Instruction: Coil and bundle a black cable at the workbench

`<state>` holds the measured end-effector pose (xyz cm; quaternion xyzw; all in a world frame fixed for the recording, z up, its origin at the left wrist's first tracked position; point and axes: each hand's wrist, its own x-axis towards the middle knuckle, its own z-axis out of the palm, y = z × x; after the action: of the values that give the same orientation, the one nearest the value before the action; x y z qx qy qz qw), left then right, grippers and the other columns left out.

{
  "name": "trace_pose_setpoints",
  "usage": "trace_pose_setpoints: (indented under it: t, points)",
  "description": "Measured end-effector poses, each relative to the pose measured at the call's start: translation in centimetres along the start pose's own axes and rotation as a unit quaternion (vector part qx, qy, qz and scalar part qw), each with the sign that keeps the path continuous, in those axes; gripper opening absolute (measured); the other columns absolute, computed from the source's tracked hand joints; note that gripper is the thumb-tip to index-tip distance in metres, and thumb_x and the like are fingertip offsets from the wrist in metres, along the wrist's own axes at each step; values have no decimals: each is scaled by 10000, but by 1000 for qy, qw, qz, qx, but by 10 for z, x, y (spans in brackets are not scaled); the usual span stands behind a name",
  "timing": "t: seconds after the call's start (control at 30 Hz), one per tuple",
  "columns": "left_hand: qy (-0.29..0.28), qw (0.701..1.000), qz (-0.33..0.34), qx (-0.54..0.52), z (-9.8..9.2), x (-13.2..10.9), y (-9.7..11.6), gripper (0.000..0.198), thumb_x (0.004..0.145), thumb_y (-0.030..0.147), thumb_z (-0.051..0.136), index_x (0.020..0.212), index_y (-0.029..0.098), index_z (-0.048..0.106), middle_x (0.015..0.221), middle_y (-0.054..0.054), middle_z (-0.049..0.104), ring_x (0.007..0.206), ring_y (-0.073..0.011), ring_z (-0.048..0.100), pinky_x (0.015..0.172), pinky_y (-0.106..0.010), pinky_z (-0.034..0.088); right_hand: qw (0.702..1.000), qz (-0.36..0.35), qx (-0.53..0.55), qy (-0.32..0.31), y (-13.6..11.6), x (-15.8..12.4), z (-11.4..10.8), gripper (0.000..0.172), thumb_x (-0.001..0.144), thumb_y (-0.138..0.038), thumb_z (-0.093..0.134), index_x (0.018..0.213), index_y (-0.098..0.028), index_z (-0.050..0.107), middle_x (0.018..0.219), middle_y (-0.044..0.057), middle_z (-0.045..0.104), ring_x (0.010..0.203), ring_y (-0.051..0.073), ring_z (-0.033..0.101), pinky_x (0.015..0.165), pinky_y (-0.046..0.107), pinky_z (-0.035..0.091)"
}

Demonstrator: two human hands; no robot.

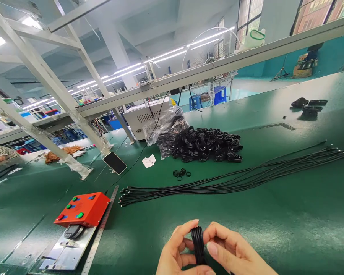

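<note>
A coiled black cable [198,245] is held upright at the bottom of the head view, its loops stacked side by side. My left hand [176,252] is closed around it, with a finger over the top and the thumb low in front. Against the right side of the coil, my right hand [232,250] has its thumb and curled fingers closed in. The coil hides some fingertips. Beyond the hands, long straight black cables [189,188] lie across the green table [149,236]. Several small black rings [181,174] rest behind those cables.
A heap of coiled black cables [208,145] spills beside a clear plastic bag [167,130]. To the left are an orange button box [83,209] on a metal plate, a steel ruler [101,229] and a phone [115,163]. More black coils [309,105] sit far right.
</note>
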<state>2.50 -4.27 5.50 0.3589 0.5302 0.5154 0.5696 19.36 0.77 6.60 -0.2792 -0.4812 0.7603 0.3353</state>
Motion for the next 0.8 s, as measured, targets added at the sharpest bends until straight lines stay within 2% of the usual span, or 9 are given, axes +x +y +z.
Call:
trace_pose_setpoints:
  t: [0.13, 0.3, 0.47, 0.63, 0.8]
  points:
    - [-25, 999, -18, 17, -3, 1, -1, 747, 445, 193, 939, 1147, 274, 698, 997, -63, 696, 747, -174, 671, 679, -297, 596, 999, 30, 21, -22, 1, 6, 1, 474, 665, -565, 798, 655, -195, 502, 623, -62, 419, 605, 103, 341, 603, 230, 307]
    - [-40, 997, -61, -9, -7, 2, 1, 734, 446, 174, 940, 1130, 261, 687, 991, -61, 707, 627, -144, 679, 591, -263, 570, 997, 61, -6, -49, 4, 17, -9, 492, 621, -551, 819, 585, -185, 494, 606, -53, 458, 593, 99, 346, 570, 237, 267]
    - [-43, 998, -54, -14, -7, 4, 0, 816, 371, 112, 947, 1126, 277, 687, 1040, -60, 664, 822, -202, 686, 622, -250, 572, 995, 93, -15, -42, -5, 17, -11, 467, 658, -542, 787, 604, -189, 485, 531, -89, 354, 518, 77, 222, 501, 252, 134]
    - [-22, 999, -43, -13, -7, 7, 0, 778, 399, 109, 937, 1116, 296, 697, 1037, -34, 638, 718, -128, 654, 646, -258, 581, 994, 106, -18, -32, -14, 18, -10, 483, 620, -552, 795, 595, -195, 471, 539, -89, 351, 503, 72, 219, 486, 259, 120]
    - [-20, 999, -40, -21, -6, 8, 0, 758, 398, 132, 942, 1101, 296, 710, 1047, -42, 653, 763, -154, 674, 668, -259, 580, 993, 106, -31, -52, -7, 19, -12, 461, 678, -577, 749, 635, -197, 492, 538, -94, 353, 493, 72, 218, 484, 248, 128]
